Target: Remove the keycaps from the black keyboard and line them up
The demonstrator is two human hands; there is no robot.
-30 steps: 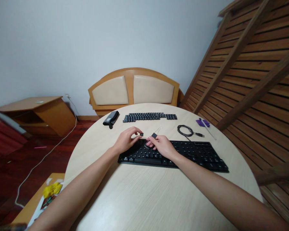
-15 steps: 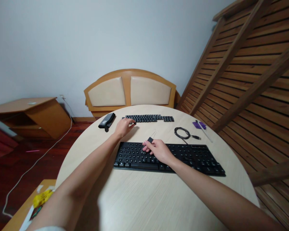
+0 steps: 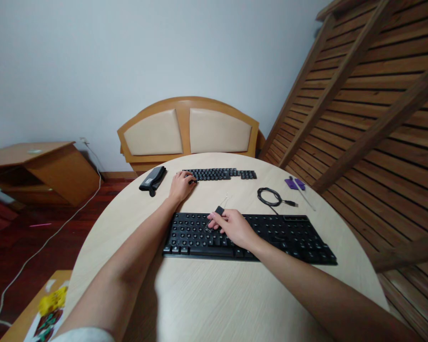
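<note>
Round tabletop [image 3: 221,299] bearing a black keyboard [image 3: 281,232] and rows of loose keycaps [image 3: 214,174]
The keyboard lies nearer the person, the keycaps beyond it. The left hand [image 3: 181,184] bends its fingers down at the rows' left end; whether it pinches a keycap cannot be told. Over the keyboard, the right hand [image 3: 231,225] pinches a small black-handled wire tool [image 3: 219,210].
</note>
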